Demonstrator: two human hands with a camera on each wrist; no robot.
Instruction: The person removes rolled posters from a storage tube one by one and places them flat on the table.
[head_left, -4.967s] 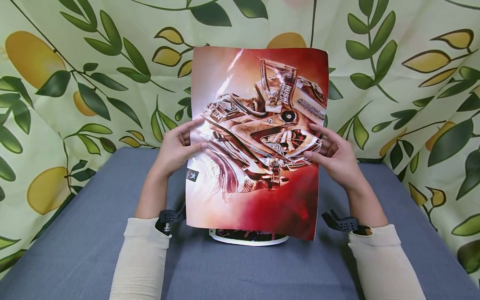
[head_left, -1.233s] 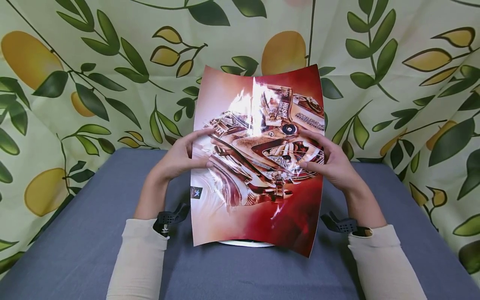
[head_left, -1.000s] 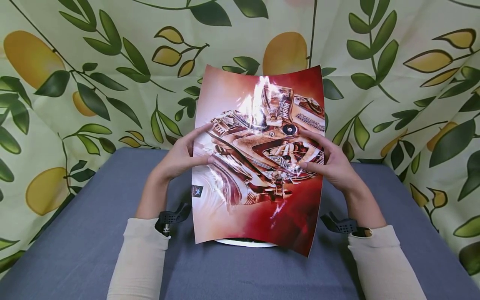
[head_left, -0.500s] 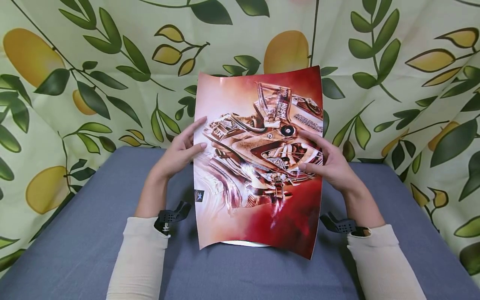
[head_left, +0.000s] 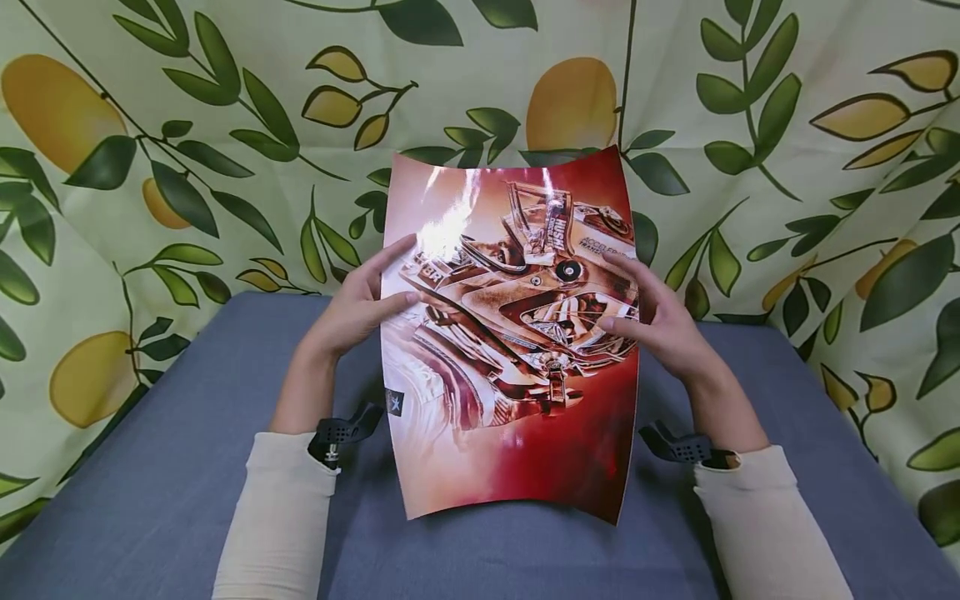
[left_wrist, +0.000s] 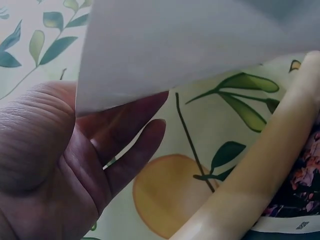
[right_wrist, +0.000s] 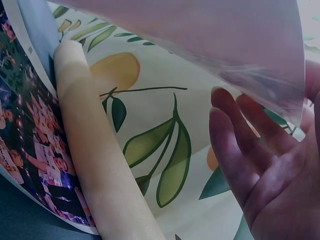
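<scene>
A glossy red and white poster [head_left: 517, 367] with a metallic picture is held upright over the grey table [head_left: 150, 500]. My left hand [head_left: 378, 283] pinches its left edge and my right hand [head_left: 637, 300] pinches its right edge, with thumbs on the printed side. In the left wrist view the poster's white back [left_wrist: 175, 45] covers my left fingers [left_wrist: 130, 140]. The right wrist view has the poster [right_wrist: 215, 45] above my right fingers [right_wrist: 235, 130]. Beneath it lies a cream roll [right_wrist: 95, 145] on a colourful printed sheet [right_wrist: 25, 130]; the head view hides both.
A cloth with green leaves and yellow lemons [head_left: 150, 167] hangs behind and beside the table. Black camera mounts [head_left: 341, 433] sit on both wrists above cream sleeves [head_left: 277, 517]. The cream roll [left_wrist: 250, 185] crosses the left wrist view.
The poster has sunk lower and bowed, its top edge dropping. Its bottom edge now hides the white-rimmed print that showed beneath it. Both hands keep their hold.
</scene>
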